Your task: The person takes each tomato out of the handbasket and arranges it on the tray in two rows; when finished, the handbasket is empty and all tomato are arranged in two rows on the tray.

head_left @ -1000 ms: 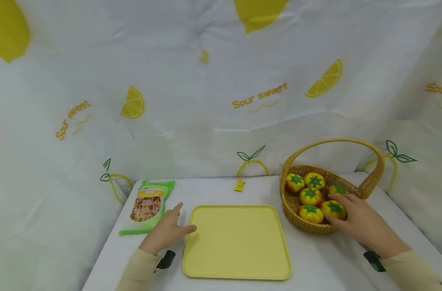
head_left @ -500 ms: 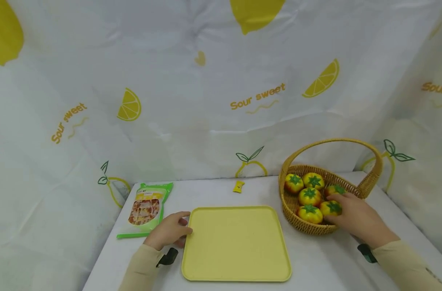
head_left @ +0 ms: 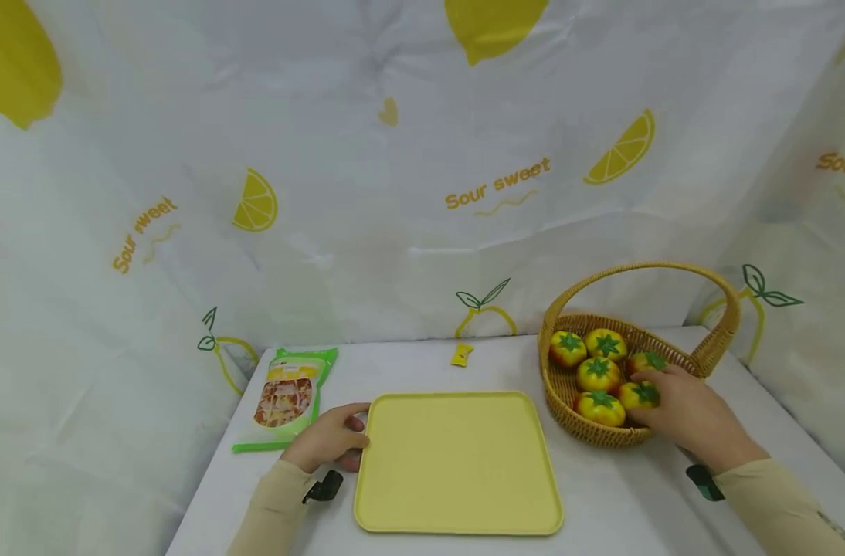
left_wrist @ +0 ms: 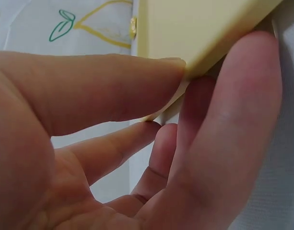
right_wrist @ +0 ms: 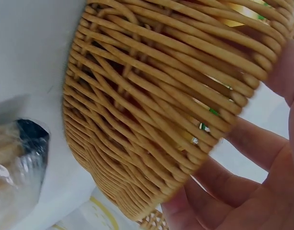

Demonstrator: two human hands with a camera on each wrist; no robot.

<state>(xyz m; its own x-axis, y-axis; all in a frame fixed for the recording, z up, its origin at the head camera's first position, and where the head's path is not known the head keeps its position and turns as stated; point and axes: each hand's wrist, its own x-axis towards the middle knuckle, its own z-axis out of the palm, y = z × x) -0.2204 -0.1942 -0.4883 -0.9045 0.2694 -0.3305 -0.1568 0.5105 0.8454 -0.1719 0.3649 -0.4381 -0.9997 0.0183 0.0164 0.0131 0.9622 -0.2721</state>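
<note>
On the left, my left hand (head_left: 328, 439) holds the left edge of a pale yellow tray (head_left: 457, 463). The left wrist view shows the thumb on the tray's rim (left_wrist: 199, 64) and fingers under it. To the right, my right hand (head_left: 693, 421) reaches over the near side of a wicker basket (head_left: 589, 436). Its thumb and fingers are around a yellow-red tomato (head_left: 638, 395) with a green star-shaped top. In the right wrist view the basket's wall (right_wrist: 151, 91) hides the fingertips. Several similar tomatoes (head_left: 598, 375) lie beside it in the basket.
A green-edged food packet (head_left: 286, 398) lies left of the tray. Behind the tray sits a small yellow wrapped candy (head_left: 461, 354). The basket's tall handle (head_left: 645, 266) arches above the fruit. A clear-wrapped item (right_wrist: 17, 167) shows in the right wrist view.
My left hand has gone from spread fingers beside the tray to holding its left edge. The right hand's fingers have drawn in around the tomato, which stays in the basket.
</note>
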